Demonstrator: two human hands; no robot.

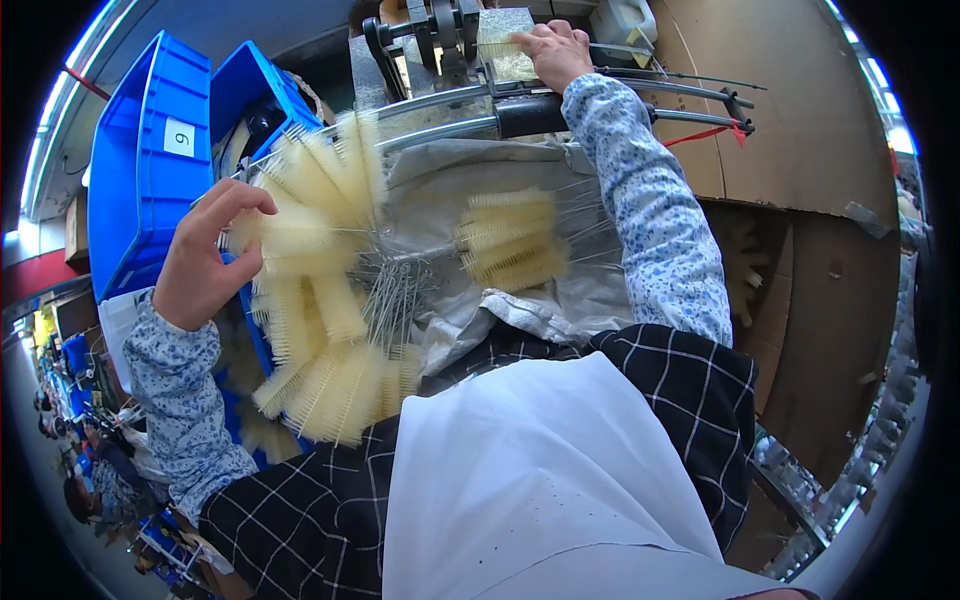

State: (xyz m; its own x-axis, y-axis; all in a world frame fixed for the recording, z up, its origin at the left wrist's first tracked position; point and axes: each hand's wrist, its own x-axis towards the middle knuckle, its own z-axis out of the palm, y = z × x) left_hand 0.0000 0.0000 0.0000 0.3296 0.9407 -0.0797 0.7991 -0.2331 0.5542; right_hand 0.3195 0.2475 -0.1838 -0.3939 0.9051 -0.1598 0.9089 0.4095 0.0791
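Note:
My left hand (200, 255) curls its thumb and fingers around the bristly end of a cream-coloured wire brush (300, 240). That brush lies in a fanned pile of similar brushes (330, 390), whose twisted wire stems (395, 300) gather toward the middle. At the far side, my right hand (555, 55) is closed on another bristle brush (497, 48) at the metal machine (440, 30). Its fingertips cover part of this brush, and a thin stem shows on the right of the hand. A smaller bunch of brushes (510, 240) rests on a whitish cloth (450, 170) between my arms.
Blue plastic bins (150, 170) stand at the left. Metal rails with a black cylinder (530, 117) cross in front of the machine. A cardboard box (830, 300) at the right has more brushes inside. A white jug (625, 20) sits at the back. Other people are far left.

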